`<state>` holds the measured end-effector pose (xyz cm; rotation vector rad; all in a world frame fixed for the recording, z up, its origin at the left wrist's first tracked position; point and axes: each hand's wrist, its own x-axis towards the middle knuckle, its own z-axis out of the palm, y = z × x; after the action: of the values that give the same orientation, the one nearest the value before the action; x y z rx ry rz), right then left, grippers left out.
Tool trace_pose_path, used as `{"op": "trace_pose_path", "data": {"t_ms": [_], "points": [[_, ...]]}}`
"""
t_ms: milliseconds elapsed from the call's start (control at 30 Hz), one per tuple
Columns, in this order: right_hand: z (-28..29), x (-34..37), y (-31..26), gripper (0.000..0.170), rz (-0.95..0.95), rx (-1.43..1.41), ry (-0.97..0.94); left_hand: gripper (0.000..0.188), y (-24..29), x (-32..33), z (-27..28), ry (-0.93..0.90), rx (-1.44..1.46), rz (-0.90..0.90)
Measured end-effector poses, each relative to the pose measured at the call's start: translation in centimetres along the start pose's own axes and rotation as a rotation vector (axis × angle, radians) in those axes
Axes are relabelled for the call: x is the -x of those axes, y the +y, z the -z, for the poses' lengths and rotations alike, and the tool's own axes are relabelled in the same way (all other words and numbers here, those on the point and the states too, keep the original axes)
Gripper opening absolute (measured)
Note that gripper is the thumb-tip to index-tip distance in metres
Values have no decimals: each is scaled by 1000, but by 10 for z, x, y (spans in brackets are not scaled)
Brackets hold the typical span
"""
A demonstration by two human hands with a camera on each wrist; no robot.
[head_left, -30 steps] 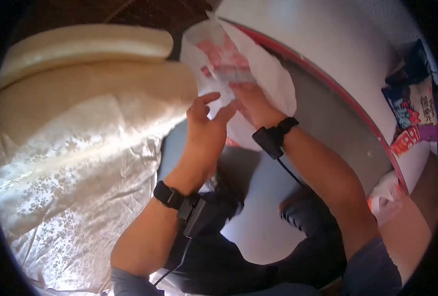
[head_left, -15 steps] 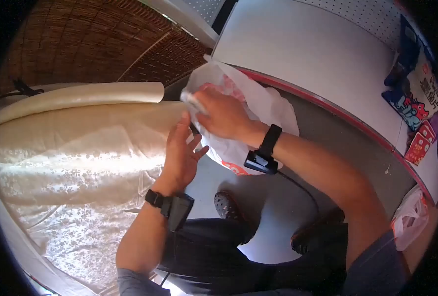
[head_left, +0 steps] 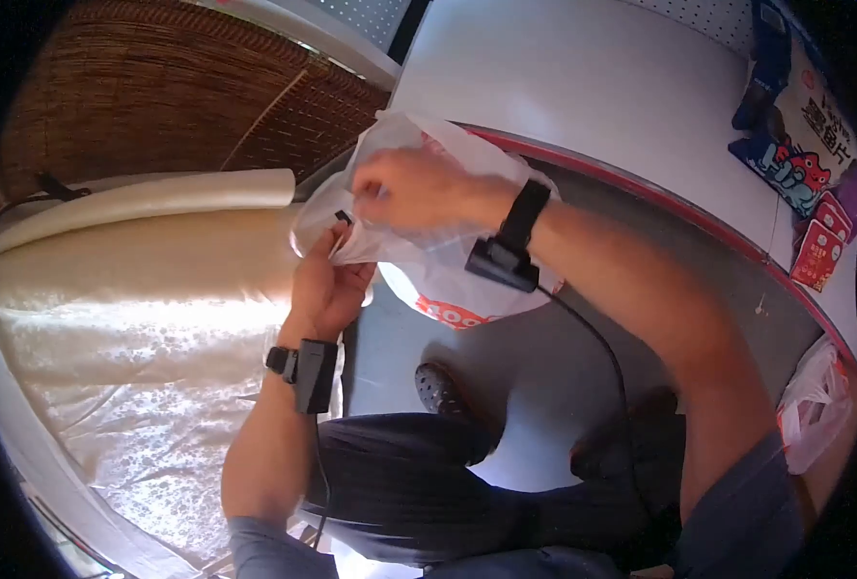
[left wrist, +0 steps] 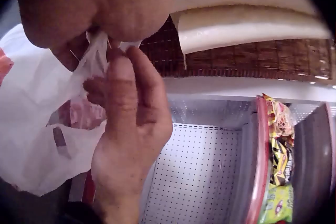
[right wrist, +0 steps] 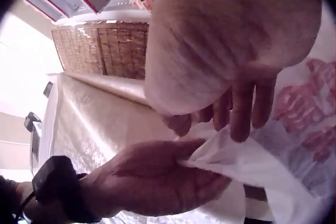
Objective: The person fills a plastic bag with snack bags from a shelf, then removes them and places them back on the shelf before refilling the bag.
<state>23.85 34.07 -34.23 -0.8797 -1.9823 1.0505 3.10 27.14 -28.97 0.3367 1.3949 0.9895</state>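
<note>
A white plastic bag point(head_left: 448, 251) with red print stands on the floor between the bed-like cloth surface and the shelf. My left hand point(head_left: 327, 289) pinches a gathered strip of its upper edge, palm turned up in the right wrist view. My right hand point(head_left: 409, 193) is just above and right of it, its fingers point(right wrist: 241, 111) curled at the bag's film. In the left wrist view the film point(left wrist: 97, 53) stretches between both hands. Pink-red pieces point(right wrist: 302, 100) show at the bag in the right wrist view. A small black thing point(head_left: 343, 218) shows by my left fingertips.
A shiny cream cloth point(head_left: 139, 338) and a cream roll point(head_left: 158, 196) lie left, before a woven screen point(head_left: 178, 87). The white shelf point(head_left: 564, 77) has a red edge and snack packs point(head_left: 795, 125). Another plastic bag point(head_left: 815, 410) sits at far right.
My left hand has gone from spread fingers beside the bag to pinching its edge. My right hand came out of the bag's mouth and up left to that edge. The view has tilted upward.
</note>
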Motion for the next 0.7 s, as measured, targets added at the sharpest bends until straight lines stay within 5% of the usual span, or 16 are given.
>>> {"op": "trace_pose_path", "data": {"t_ms": [100, 167, 467, 500, 567, 700], "points": [[39, 3, 25, 42, -286, -184, -95, 33, 1, 9, -17, -27, 69, 34], [61, 14, 32, 49, -372, 356, 27, 40, 6, 23, -44, -57, 60, 92], [51, 41, 76, 54, -158, 621, 15, 61, 18, 25, -36, -231, 133, 186], [53, 37, 74, 54, -154, 617, 15, 68, 18, 26, -36, -105, 80, 139], [61, 28, 70, 54, -297, 528, -37, 66, 24, 34, -34, -118, 120, 163], [66, 24, 88, 54, -292, 513, 37, 67, 25, 43, -22, -158, 129, 174]]}}
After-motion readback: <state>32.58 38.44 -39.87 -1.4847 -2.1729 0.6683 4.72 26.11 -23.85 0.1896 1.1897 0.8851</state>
